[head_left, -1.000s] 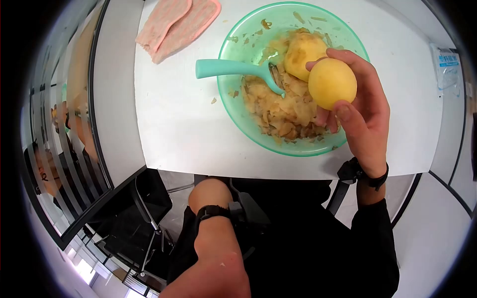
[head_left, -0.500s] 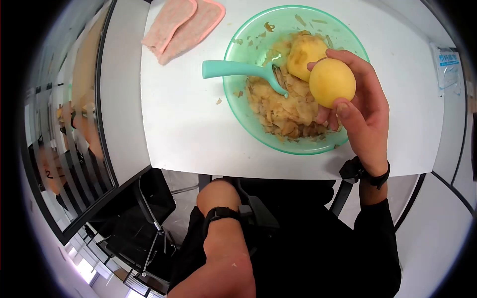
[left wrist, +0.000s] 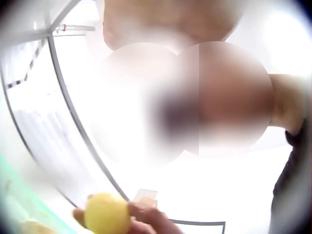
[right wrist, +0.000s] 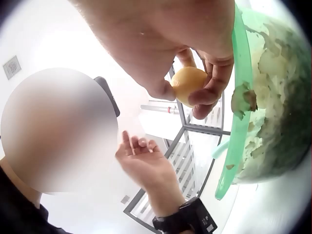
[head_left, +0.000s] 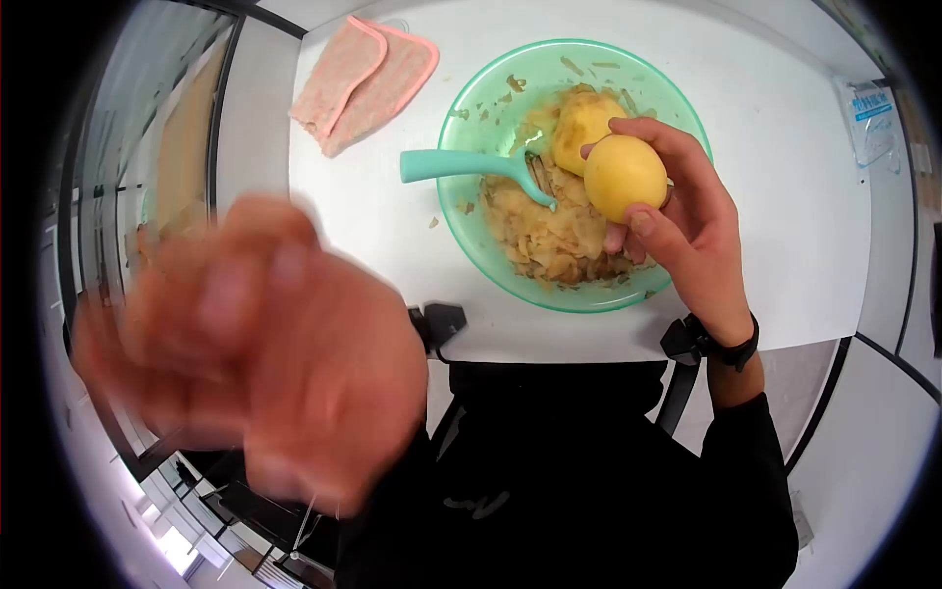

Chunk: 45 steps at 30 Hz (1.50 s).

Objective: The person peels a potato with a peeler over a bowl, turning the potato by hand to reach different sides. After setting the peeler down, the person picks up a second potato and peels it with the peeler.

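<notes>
A peeled yellow potato (head_left: 625, 179) is held by my right hand (head_left: 702, 221) over the right part of a green bowl (head_left: 466, 133). Thumb and fingers pinch the potato (right wrist: 189, 87) from its sides. My left hand (head_left: 314, 363) is raised to the left of the bowl, close to the head camera and blurred. The right wrist view shows this left hand (right wrist: 148, 170) with relaxed, slightly bent fingers and nothing in them. Inside the bowl lie a heap of peelings (head_left: 540, 236) and another potato (head_left: 579, 123). A turquoise peeler (head_left: 456, 165) leans across the left rim, its handle sticking out.
A folded pink cloth (head_left: 368, 88) lies at the back left of the white table (head_left: 795, 255). Near the right edge there is a clear plastic packet (head_left: 871, 128). A black chair (head_left: 265, 510) stands below left, beside a glass partition.
My left hand has risen from below into the left of the head view. The right hand keeps its hold on the potato. The head view has shifted slightly.
</notes>
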### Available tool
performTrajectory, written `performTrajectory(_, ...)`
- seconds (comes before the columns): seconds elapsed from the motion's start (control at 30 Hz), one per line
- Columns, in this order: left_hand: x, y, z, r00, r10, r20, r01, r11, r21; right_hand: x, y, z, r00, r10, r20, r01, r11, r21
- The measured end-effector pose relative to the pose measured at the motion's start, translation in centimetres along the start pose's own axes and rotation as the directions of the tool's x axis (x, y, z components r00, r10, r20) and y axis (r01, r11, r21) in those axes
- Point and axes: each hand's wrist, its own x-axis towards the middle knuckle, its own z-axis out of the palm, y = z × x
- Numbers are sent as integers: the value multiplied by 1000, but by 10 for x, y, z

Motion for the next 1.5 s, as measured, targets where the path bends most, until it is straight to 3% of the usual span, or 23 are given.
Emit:
performTrajectory(0.13, -10, -35, -8, 982, -189, 5, 181, 947, 267, 0, -1, 1, 1000, -6, -8, 6, 1000, -5)
performTrajectory(0.27, -18, -37, -2, 973, -225, -52, 231, 931, 284, 0, 3, 2, 999, -35, -13, 35, 999, -42)
performTrajectory(0.33, -19, -39, 3, 976, -211, -57, 219, 934, 283, 1, 5, -1, 999, -52, 5, 52, 998, -37)
performTrajectory(0.4, -20, -39, 7, 977, -203, -60, 212, 934, 286, 1, 7, 6, 994, -76, -73, 68, 992, -105)
performTrajectory(0.53, -20, -38, 7, 980, -196, -35, 197, 930, 311, 1, 7, -3, 998, -64, 21, 65, 997, -35)
performTrajectory(1.1, -23, -35, 7, 991, -105, 85, 65, 921, 385, 1, 5, -2, 999, -45, 13, 46, 997, -58)
performTrajectory(1.23, -26, -29, 1, 997, -4, 76, -29, 908, 418, 1, 4, -1, 999, -50, 8, 51, 996, -69)
performTrajectory(1.37, -21, 28, -1, 985, 96, -140, -86, 993, 75, 0, 1, 1, 1000, -26, -5, 25, 998, -58)
performTrajectory(1.43, -18, 63, 5, 952, 122, -279, -122, 992, 18, -1, 3, 0, 1000, -26, 2, 26, 997, -73)
performTrajectory(1.47, -4, 70, 33, 887, 182, -424, -250, 962, -112, -2, 4, -1, 1000, -30, 6, 31, 996, -81)
performTrajectory(1.5, -5, 84, 28, 930, 156, -334, -233, 951, -203, -2, 6, 0, 999, -45, 12, 46, 995, -85)
